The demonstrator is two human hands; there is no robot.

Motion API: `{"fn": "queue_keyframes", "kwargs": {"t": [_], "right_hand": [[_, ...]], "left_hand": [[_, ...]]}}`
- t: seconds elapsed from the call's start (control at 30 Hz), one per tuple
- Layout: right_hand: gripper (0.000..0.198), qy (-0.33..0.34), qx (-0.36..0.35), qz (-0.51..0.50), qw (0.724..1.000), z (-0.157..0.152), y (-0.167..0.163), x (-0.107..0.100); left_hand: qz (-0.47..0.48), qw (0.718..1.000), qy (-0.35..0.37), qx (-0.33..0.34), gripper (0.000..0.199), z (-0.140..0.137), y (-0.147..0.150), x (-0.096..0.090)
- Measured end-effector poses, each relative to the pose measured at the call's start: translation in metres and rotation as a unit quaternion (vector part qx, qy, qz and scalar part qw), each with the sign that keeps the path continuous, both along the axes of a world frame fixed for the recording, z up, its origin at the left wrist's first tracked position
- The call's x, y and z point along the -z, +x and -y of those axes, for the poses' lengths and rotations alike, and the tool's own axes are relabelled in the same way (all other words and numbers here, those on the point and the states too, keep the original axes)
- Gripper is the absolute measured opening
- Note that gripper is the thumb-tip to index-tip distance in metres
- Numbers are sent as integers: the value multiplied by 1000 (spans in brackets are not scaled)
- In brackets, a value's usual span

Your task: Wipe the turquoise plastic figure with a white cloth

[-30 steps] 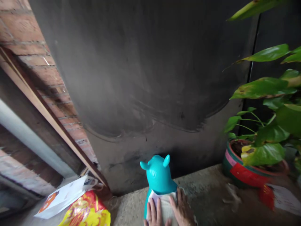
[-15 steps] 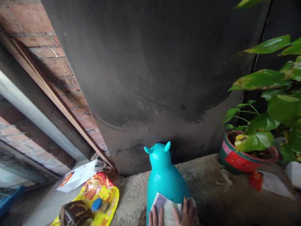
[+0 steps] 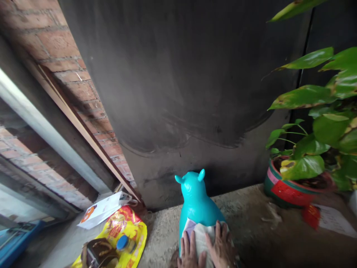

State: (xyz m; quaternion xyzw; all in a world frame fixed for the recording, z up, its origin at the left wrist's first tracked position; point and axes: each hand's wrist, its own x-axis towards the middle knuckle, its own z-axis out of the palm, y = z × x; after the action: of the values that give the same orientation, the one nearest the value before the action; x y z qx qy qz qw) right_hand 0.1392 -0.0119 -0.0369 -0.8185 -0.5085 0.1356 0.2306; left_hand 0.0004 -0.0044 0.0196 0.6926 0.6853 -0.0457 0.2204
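concrete ledge (image 3: 251, 212), dark wall behind; both hands, left hand (image 3: 189, 253) and right hand (image 3: 221, 247), fingers spread flat, pressing cloth (image 3: 201, 238) on turquoise animal toy (image 3: 196, 201); cloth has shifted slightly up its back.

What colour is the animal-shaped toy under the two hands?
The animal-shaped toy is turquoise, one plain colour; the head view shows it.

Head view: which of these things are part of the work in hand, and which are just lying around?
In hand:
- teal animal toy, upright on the concrete ledge
- pale cloth pressed flat on its back
- left hand and right hand, both on the cloth

Lying about:
- potted plant, right
- yellow bag, left
- white paper bag
- red-and-white paper
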Motion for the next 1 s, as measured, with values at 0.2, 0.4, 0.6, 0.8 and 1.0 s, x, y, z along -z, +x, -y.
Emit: {"fn": "queue_keyframes", "kwargs": {"t": [0.2, 0.4, 0.6, 0.8, 1.0], "right_hand": [[49, 4, -21, -38, 999, 21, 39, 3], [46, 46, -18, -50, 998, 13, 54, -17], [24, 149, -144, -76, 975, 36, 52, -88], [21, 217, -210, -55, 952, 66, 63, -132], [22, 173, -245, -112, 947, 81, 67, -135]], "left_hand": [[43, 996, -54, 52, 69, 0, -27, -22], [74, 991, -1, 112, 69, -20, -1, -61], [166, 958, -7, 232, 74, -24, 25, -72], [155, 962, -3, 226, 27, -26, 6, -74], [159, 960, -21, 231, 29, -11, -41, -90]]}}
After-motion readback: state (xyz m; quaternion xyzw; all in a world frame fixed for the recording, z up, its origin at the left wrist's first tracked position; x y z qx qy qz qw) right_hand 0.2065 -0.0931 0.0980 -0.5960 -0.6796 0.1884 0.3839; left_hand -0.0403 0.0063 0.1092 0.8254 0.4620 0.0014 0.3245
